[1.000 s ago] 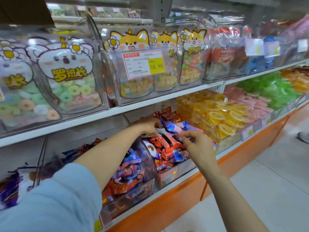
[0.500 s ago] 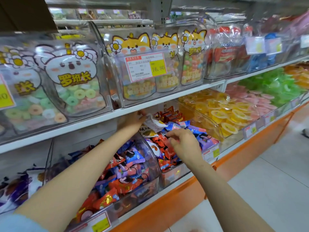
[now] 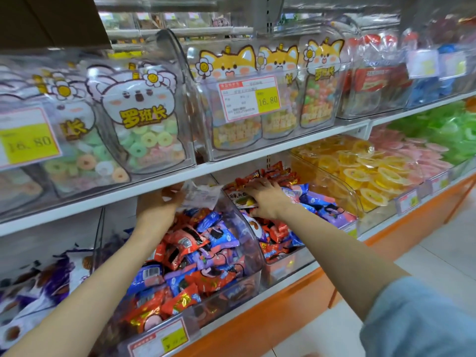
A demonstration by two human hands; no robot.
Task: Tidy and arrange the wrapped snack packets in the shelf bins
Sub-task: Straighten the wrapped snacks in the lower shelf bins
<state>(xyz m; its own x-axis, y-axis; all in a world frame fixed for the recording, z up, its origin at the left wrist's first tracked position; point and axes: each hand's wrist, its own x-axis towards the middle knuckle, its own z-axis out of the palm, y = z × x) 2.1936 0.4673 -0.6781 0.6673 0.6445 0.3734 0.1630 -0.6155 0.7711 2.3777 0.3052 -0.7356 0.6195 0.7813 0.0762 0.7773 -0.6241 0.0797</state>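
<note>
Left hand (image 3: pixel 159 204) pinched pale packet (image 3: pixel 202 195), raised beneath shelf edge (image 3: pixel 257 157) | right hand (image 3: pixel 265 199), apart, moved rearward onto red packets (image 3: pixel 273 173) in middle bin (image 3: pixel 286 269); grip indeterminate | stray probably being relocated.

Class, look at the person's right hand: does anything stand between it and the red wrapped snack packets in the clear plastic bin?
Nothing visible does. The right hand touches the red wrapped snack packets at the open top of the clear plastic bin, below the white shelf board.
</note>
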